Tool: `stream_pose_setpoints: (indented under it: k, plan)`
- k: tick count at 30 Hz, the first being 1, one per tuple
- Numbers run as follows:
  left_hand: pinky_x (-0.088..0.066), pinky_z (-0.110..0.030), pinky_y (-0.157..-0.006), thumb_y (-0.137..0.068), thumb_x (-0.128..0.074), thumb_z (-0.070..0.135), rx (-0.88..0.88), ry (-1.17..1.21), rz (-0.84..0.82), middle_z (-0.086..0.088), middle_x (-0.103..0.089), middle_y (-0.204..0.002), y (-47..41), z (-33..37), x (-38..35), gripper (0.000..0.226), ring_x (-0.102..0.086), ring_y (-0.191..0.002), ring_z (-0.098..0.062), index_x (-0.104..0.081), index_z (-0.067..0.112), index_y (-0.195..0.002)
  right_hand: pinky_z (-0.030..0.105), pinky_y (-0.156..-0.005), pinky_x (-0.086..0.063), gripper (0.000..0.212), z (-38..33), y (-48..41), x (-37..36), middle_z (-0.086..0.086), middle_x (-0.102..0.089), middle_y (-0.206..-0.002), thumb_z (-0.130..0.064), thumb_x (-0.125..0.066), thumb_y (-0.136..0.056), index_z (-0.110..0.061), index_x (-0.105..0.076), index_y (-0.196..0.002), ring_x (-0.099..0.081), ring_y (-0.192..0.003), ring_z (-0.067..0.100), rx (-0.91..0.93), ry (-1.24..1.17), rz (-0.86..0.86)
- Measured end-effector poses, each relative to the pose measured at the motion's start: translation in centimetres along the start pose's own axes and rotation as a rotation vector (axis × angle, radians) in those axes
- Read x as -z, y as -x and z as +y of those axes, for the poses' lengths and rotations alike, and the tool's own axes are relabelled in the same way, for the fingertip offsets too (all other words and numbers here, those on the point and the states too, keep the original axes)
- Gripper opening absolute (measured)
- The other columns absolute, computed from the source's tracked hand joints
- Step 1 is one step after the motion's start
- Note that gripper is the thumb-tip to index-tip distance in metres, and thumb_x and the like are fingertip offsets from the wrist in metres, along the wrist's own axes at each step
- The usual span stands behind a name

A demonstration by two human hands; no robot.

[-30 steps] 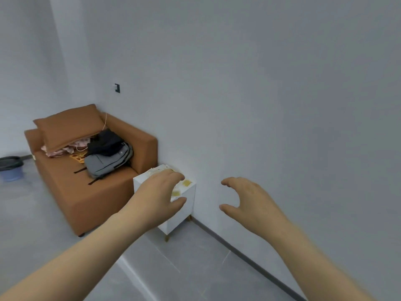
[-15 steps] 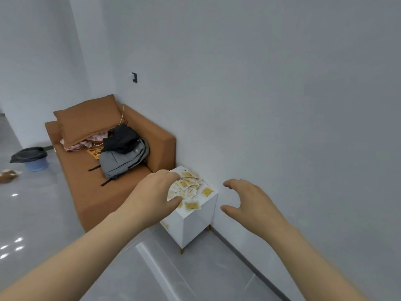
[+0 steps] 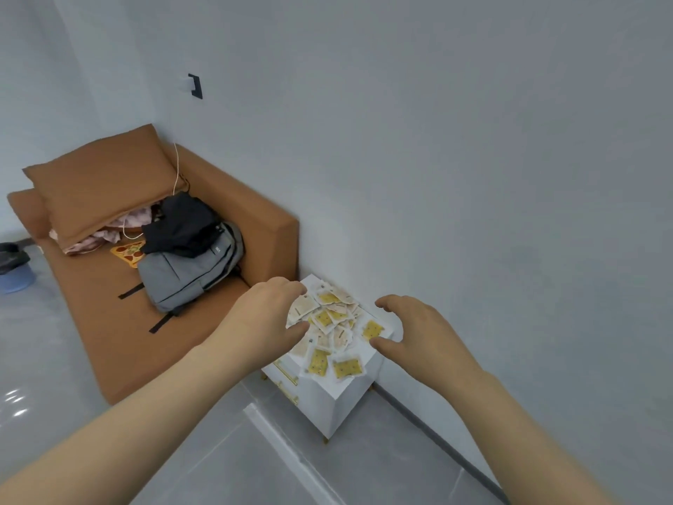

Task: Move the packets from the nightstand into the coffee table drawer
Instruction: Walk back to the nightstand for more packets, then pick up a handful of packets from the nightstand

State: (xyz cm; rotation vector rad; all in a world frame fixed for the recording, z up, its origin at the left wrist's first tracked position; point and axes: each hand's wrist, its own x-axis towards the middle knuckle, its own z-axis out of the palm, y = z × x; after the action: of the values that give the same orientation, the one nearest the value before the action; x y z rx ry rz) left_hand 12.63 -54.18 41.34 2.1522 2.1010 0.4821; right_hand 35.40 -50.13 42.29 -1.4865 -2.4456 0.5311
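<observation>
A small white nightstand (image 3: 340, 404) stands against the wall beside a sofa. Several white and yellow packets (image 3: 333, 324) lie in a loose heap on its top; two more lie apart near its front corner. My left hand (image 3: 267, 320) reaches out over the left side of the heap, fingers loosely curved, holding nothing. My right hand (image 3: 417, 331) hovers at the right side of the top, fingers spread and curved, with nothing in it. The coffee table and its drawer are out of view.
A brown sofa (image 3: 109, 315) fills the left, with a cushion, a grey backpack (image 3: 189, 275), black clothing and a pizza-print item on it. A blue bin (image 3: 14, 271) stands at the far left. Grey wall runs along the right; grey tiled floor lies below.
The nightstand and packets have come nearer and larger in view. Both hands have stretched forward to either side of the heap.
</observation>
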Motion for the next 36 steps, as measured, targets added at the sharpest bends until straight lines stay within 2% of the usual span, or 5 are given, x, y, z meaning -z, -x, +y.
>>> stream_pose_setpoints:
  k: [5, 18, 24, 32, 36]
  plan:
    - [-0.046, -0.033, -0.090, -0.086, -0.059, 0.039, -0.017, 0.037, -0.084, 0.005, -0.056, -0.119, -7.1, -3.9, -2.4, 0.047, -0.053, -0.109, -0.015, -0.050, 0.024, -0.130, 0.020, -0.097, -0.033, 0.054, 1.3, -7.3, -2.1, -0.009, -0.048, -0.135, -0.035, -0.062, -0.087, -0.028, -0.042, -0.137, -0.044, -0.124, 0.009, -0.061, -0.014, -0.040]
    - [-0.043, -0.029, -0.094, -0.089, -0.058, 0.037, 0.041, 0.052, -0.288, 0.002, -0.055, -0.126, -25.6, -10.7, -12.2, 0.048, -0.053, -0.113, -0.016, -0.049, 0.020, -0.133, 0.022, -0.095, -0.035, 0.053, 10.1, -26.2, -7.0, -0.006, -0.049, -0.135, -0.035, -0.060, -0.088, -0.027, -0.041, -0.137, -0.045, -0.123, 0.013, -0.209, -0.075, -0.180]
    - [-0.041, -0.026, -0.096, -0.090, -0.058, 0.035, 0.080, 0.100, -0.420, 0.001, -0.055, -0.127, -29.0, -13.8, -17.6, 0.047, -0.052, -0.116, -0.015, -0.050, 0.019, -0.133, 0.024, -0.094, -0.038, 0.055, 13.3, -30.5, -10.6, -0.005, -0.050, -0.134, -0.033, -0.062, -0.087, -0.026, -0.043, -0.137, -0.047, -0.121, 0.014, -0.315, -0.096, -0.240]
    - [-0.040, -0.028, -0.098, -0.092, -0.054, 0.037, 0.079, 0.074, -0.642, 0.001, -0.049, -0.135, -31.0, -19.2, -25.8, 0.050, -0.049, -0.121, -0.017, -0.043, 0.021, -0.138, 0.027, -0.103, -0.035, 0.059, 16.1, -32.8, -19.5, -0.002, -0.044, -0.142, -0.033, -0.062, -0.088, -0.023, -0.039, -0.141, -0.042, -0.129, 0.016, -0.442, -0.122, -0.353]
    - [-0.040, -0.029, -0.098, -0.092, -0.054, 0.038, 0.088, 0.041, -0.751, 0.000, -0.049, -0.134, -31.1, -21.8, -30.2, 0.051, -0.049, -0.121, -0.018, -0.042, 0.020, -0.138, 0.028, -0.098, -0.038, 0.059, 17.5, -33.3, -24.7, -0.001, -0.047, -0.139, -0.031, -0.062, -0.087, -0.024, -0.040, -0.141, -0.045, -0.125, 0.017, -0.516, -0.144, -0.407]
